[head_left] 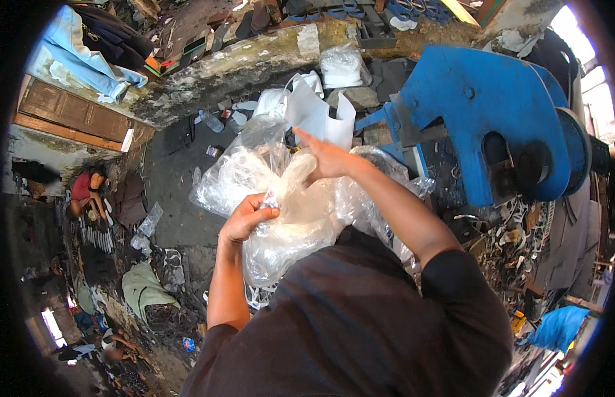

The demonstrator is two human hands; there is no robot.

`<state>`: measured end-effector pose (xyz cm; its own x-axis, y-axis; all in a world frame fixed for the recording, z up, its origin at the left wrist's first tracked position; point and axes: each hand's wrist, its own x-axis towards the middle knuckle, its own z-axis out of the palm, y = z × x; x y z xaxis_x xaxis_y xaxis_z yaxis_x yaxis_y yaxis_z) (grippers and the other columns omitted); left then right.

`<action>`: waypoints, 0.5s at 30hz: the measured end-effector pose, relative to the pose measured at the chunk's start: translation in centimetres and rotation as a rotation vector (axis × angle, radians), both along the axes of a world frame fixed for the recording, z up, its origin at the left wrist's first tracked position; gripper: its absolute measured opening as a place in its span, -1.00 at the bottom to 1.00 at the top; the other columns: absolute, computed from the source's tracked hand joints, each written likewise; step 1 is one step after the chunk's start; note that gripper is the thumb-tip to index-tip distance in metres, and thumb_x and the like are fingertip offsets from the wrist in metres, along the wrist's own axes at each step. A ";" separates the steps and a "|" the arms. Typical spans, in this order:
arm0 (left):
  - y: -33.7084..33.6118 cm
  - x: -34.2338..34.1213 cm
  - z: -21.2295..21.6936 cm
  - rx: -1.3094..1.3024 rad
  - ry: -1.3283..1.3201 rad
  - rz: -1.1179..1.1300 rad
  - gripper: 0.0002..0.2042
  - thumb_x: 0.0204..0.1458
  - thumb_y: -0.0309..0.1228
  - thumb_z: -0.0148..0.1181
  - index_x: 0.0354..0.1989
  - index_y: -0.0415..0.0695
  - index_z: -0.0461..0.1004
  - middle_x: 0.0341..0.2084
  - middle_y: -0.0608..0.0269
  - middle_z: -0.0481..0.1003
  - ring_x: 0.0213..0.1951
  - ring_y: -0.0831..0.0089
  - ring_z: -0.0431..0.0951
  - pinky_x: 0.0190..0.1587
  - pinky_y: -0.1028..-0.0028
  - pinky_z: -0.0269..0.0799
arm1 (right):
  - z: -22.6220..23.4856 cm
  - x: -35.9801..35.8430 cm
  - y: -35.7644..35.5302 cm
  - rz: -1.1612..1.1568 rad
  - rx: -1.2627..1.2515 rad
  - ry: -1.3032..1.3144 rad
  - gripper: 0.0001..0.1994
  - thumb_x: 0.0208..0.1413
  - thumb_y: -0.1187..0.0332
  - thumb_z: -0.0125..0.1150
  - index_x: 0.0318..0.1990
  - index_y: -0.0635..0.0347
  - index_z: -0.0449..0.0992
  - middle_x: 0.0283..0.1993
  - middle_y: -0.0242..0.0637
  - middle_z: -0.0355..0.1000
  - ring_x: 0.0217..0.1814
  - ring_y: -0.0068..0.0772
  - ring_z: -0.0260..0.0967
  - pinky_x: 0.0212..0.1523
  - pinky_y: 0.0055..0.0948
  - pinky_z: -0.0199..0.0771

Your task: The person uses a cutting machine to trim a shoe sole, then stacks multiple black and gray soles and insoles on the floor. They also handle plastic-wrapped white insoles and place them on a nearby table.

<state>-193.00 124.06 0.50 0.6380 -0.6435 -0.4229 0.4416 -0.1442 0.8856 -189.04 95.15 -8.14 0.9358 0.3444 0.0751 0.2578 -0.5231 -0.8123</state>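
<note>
A person's left hand point(246, 217) grips a bunched clear plastic bag point(281, 198) at chest height, fingers closed on its crumpled edge. The right hand point(327, 157) rests open on the bag's top, beside a blue machine point(479, 112) and white sheets point(314, 112).

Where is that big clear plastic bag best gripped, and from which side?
Probably at the bunched neck of the clear plastic bag, where the left hand already pinches a gathered fold. Come from the left side, fingers closing across the gather: the film there is crumpled thick, while the lower bulge is loose, slippery sheet. The right hand rests on the upper edge, fingers spread, so that side is taken.
</note>
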 end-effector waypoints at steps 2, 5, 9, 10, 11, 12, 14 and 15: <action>-0.7 0.0 0.3 0.015 0.019 0.035 -0.68 0.09 -0.38 0.28 -0.01 -0.26 0.56 -0.27 0.43 0.59 -0.25 0.66 0.49 -0.12 0.55 0.37 | -3.1 1.4 1.4 0.063 0.045 0.197 -0.27 -0.13 0.11 0.53 0.23 0.13 0.38 -0.02 0.12 0.56 0.06 0.16 0.53 0.14 -0.06 0.49; -0.4 -0.3 0.9 0.054 -0.067 0.140 -0.58 0.12 -0.37 0.31 0.14 -0.25 0.47 -0.37 0.48 0.54 -0.37 0.73 0.42 -0.28 0.61 0.31 | -5.8 3.0 4.4 -0.198 -0.207 0.141 -0.49 -0.03 0.13 0.41 0.05 0.22 0.52 -0.11 0.11 0.59 -0.01 0.16 0.56 0.04 -0.03 0.53; 0.7 -1.5 3.5 0.247 -0.179 0.423 -0.39 0.15 -0.26 0.38 0.35 -0.15 0.32 -0.56 0.59 0.39 -0.57 0.82 0.22 -0.54 0.66 0.07 | -7.8 8.7 2.6 -0.614 -0.160 0.156 -0.48 0.01 0.03 0.40 -0.04 0.31 0.57 -0.13 0.04 0.61 -0.05 0.07 0.59 -0.01 -0.03 0.56; 1.4 -1.6 2.7 0.243 -0.224 0.537 -0.32 0.14 -0.17 0.41 0.40 -0.09 0.28 -0.63 0.63 0.30 -0.64 0.82 0.11 -0.59 0.62 -0.08 | -8.3 11.0 -0.1 -0.633 -0.074 0.306 -0.43 -0.03 0.02 0.44 -0.03 0.35 0.55 -0.12 0.07 0.60 -0.04 0.08 0.59 0.00 -0.04 0.57; 1.8 -1.6 2.2 0.241 -0.249 0.596 -0.36 0.15 -0.15 0.39 0.36 -0.10 0.33 -0.62 0.63 0.29 -0.63 0.83 0.11 -0.59 0.62 -0.08 | -8.7 13.1 -4.3 -0.665 0.005 0.453 -0.38 -0.06 0.00 0.49 -0.01 0.38 0.54 -0.11 0.09 0.60 -0.03 0.09 0.59 0.00 -0.05 0.57; 1.8 -1.3 1.4 0.222 -0.274 0.645 -0.40 0.16 -0.13 0.38 0.32 -0.10 0.38 -0.62 0.63 0.29 -0.62 0.84 0.11 -0.59 0.62 -0.08 | -9.0 14.6 -9.7 -0.765 0.246 0.431 -0.31 -0.08 -0.02 0.51 0.06 0.39 0.50 -0.04 0.13 0.57 0.04 0.11 0.56 0.04 -0.05 0.55; 3.8 -2.4 0.3 0.245 -0.279 0.756 -0.49 0.19 -0.10 0.34 0.23 -0.10 0.47 -0.60 0.63 0.27 -0.59 0.84 0.13 -0.56 0.63 -0.05 | -7.4 13.9 -12.3 -0.921 0.308 0.278 -0.20 -0.08 -0.03 0.53 0.19 0.40 0.39 0.10 0.20 0.49 0.17 0.13 0.49 0.14 -0.08 0.50; 6.2 -4.0 -0.6 0.282 -0.309 0.851 -0.53 0.21 -0.09 0.31 0.19 -0.10 0.50 -0.60 0.64 0.25 -0.58 0.83 0.13 -0.55 0.63 -0.03 | -3.3 12.8 -9.7 -0.964 0.134 0.153 -0.15 -0.06 -0.02 0.53 0.25 0.40 0.32 0.16 0.23 0.44 0.23 0.13 0.45 0.20 -0.09 0.47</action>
